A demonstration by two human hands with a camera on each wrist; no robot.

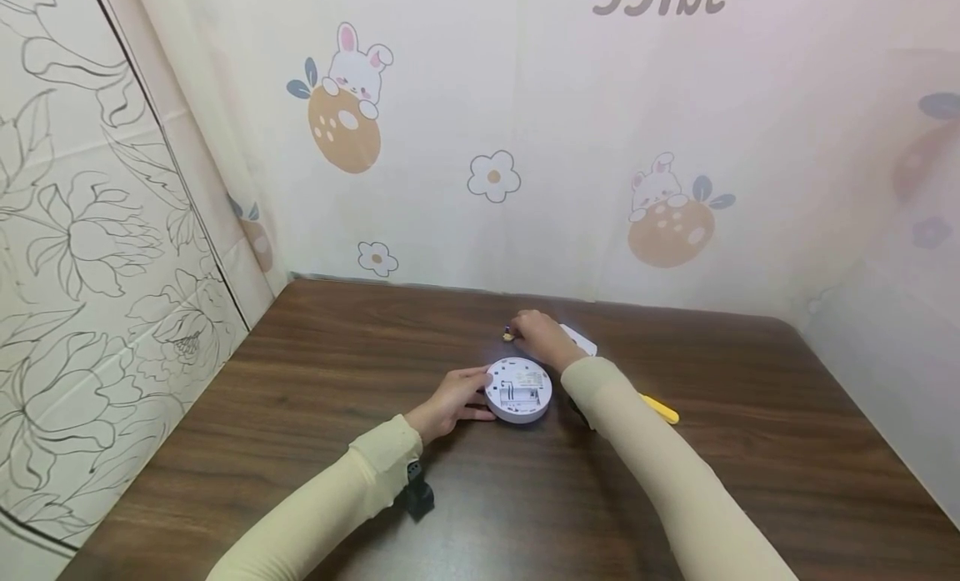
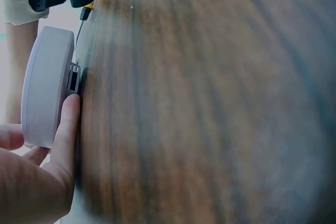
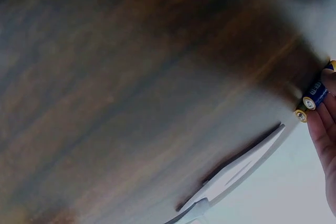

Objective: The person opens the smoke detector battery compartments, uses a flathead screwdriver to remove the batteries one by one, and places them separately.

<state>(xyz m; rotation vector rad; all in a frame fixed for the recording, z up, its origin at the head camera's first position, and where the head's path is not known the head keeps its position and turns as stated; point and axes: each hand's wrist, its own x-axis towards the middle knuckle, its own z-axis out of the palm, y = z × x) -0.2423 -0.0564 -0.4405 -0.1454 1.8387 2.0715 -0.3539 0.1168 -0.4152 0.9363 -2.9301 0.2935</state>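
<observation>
A round white device (image 1: 517, 387) with an uncovered battery compartment facing up is near the middle of the table. My left hand (image 1: 452, 404) grips its left edge, and the left wrist view shows the fingers (image 2: 67, 129) against its side and face. Beyond the device, my right hand (image 1: 542, 338) pinches small batteries (image 1: 508, 334). Two of these blue-and-gold batteries (image 3: 317, 94) show side by side in the right wrist view, partly covered by the thumb and fingers. Close to that hand lies a flat white piece (image 1: 581, 341), also seen edge-on as a white piece (image 3: 236, 174).
A yellow-handled screwdriver (image 1: 660, 408) lies right of the device, partly behind the right forearm; its shaft (image 2: 79, 35) shows in the left wrist view. The brown wooden table (image 1: 300, 356) ends at a printed curtain (image 1: 450, 131). A black wrist camera (image 1: 418, 496) hangs by the left sleeve.
</observation>
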